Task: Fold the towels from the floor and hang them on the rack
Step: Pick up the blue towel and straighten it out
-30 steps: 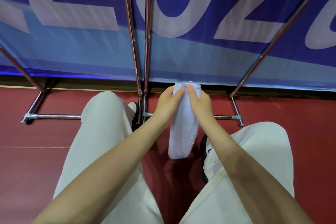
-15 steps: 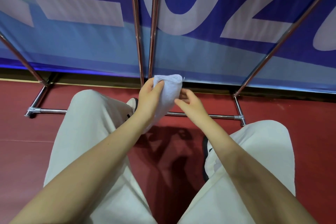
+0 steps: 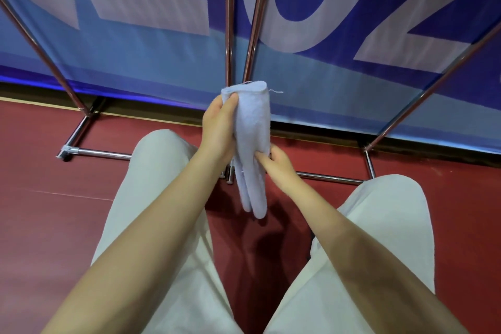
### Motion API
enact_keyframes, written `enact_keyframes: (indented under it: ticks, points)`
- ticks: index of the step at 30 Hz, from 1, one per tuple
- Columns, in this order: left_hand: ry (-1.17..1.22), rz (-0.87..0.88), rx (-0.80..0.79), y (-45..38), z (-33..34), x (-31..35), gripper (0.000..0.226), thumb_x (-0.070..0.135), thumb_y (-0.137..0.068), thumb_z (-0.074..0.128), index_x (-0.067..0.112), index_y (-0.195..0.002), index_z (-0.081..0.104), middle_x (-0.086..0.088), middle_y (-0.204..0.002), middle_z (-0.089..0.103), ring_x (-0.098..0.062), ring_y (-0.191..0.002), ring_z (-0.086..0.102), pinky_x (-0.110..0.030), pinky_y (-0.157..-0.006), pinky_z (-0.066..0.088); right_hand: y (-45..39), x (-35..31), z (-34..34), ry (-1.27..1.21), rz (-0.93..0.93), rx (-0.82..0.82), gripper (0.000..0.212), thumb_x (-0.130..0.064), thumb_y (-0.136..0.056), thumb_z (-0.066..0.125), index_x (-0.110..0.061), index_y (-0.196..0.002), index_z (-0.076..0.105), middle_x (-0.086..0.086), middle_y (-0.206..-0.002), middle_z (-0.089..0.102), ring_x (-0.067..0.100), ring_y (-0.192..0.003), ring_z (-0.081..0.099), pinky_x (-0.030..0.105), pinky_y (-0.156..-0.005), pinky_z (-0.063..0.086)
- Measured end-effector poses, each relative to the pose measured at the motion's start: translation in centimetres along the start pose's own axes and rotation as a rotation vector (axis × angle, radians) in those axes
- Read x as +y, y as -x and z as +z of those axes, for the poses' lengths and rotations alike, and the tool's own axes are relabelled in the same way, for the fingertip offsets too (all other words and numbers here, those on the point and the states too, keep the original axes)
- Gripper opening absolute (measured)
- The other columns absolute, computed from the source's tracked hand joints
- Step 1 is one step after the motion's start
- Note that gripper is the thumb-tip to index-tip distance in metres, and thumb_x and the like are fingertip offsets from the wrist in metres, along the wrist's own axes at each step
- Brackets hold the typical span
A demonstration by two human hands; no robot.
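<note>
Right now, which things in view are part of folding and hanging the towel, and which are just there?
Part of the job:
- folded pale blue towel, hanging doubled
- left hand, gripping its top
- right hand, pinching its lower edge
- chrome rack poles

Just there:
- blue banner behind the poles
- red floor

towels: one pale blue towel [image 3: 253, 127]
hands: two, left hand [image 3: 218, 127], right hand [image 3: 279, 161]
rack: one metal rack [image 3: 229, 22]
banner: one banner [image 3: 151, 43]
</note>
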State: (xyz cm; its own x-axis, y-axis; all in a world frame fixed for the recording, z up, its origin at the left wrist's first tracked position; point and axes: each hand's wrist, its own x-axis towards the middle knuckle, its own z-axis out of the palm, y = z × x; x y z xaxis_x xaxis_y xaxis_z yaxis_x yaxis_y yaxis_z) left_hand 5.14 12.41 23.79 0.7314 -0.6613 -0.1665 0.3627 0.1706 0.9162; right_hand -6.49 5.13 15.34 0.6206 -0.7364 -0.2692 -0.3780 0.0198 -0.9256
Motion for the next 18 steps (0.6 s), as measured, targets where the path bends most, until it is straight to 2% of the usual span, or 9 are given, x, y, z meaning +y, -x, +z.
enact_keyframes:
  ticks: [4, 7, 11, 15, 18]
  points:
    - [0.153, 0.003, 0.075, -1.1, -1.1, 1.0, 0.025, 0.014, -0.094, 0.050, 0.011, -0.112, 0.067, -0.011, -0.112, 0.071, -0.023, -0.107, 0.066, -0.038, -0.095, 0.052, 0.0, -0.3, 0.0, -0.076, -0.008, 0.072, 0.019, -0.020, -0.094, 0.055, -0.004, -0.103, 0.061, 0.007, -0.097, 0.068, 0.016, -0.088, 0.064, 0.034, -0.080, 0.051]
    - [0.195, 0.031, 0.117, -1.5, -1.8, 1.4, 0.023, 0.012, -0.097, 0.048, 0.013, -0.108, 0.068, -0.004, -0.106, 0.073, -0.017, -0.103, 0.068, -0.034, -0.093, 0.054, 0.4, -1.1, -0.4, -0.070, -0.094, 0.141, 0.019, -0.022, -0.093, 0.058, -0.004, -0.101, 0.061, 0.001, -0.093, 0.066, 0.010, -0.083, 0.060, 0.021, -0.074, 0.048]
    - [0.212, -0.017, 0.201, -2.0, -2.4, 0.9, 0.022, 0.017, -0.096, 0.052, 0.012, -0.113, 0.066, -0.009, -0.114, 0.070, -0.022, -0.107, 0.067, -0.043, -0.098, 0.052, 1.4, -1.7, -1.5, 0.049, -0.166, 0.176, 0.024, -0.032, -0.086, 0.067, -0.009, -0.090, 0.061, -0.005, -0.082, 0.062, 0.007, -0.074, 0.055, 0.020, -0.068, 0.045]
    - [0.236, -0.083, 0.192, -1.7, -1.8, 0.3, 0.027, 0.020, -0.097, 0.050, 0.011, -0.118, 0.063, -0.011, -0.120, 0.067, -0.025, -0.111, 0.064, -0.047, -0.100, 0.049, 3.0, -1.6, -3.3, 0.220, -0.206, 0.181, 0.027, -0.041, -0.092, 0.055, -0.019, -0.078, 0.053, -0.009, -0.071, 0.055, 0.009, -0.067, 0.048, 0.030, -0.065, 0.039]
    - [0.219, -0.073, 0.162, -1.1, -0.2, 0.5, 0.031, 0.019, -0.099, 0.047, 0.006, -0.124, 0.058, -0.014, -0.123, 0.064, -0.026, -0.114, 0.062, -0.041, -0.095, 0.052, 4.0, -2.6, -5.7, 0.361, -0.228, 0.235, 0.033, -0.040, -0.096, 0.048, -0.021, -0.069, 0.043, -0.007, -0.064, 0.049, 0.010, -0.060, 0.044, 0.033, -0.061, 0.035]
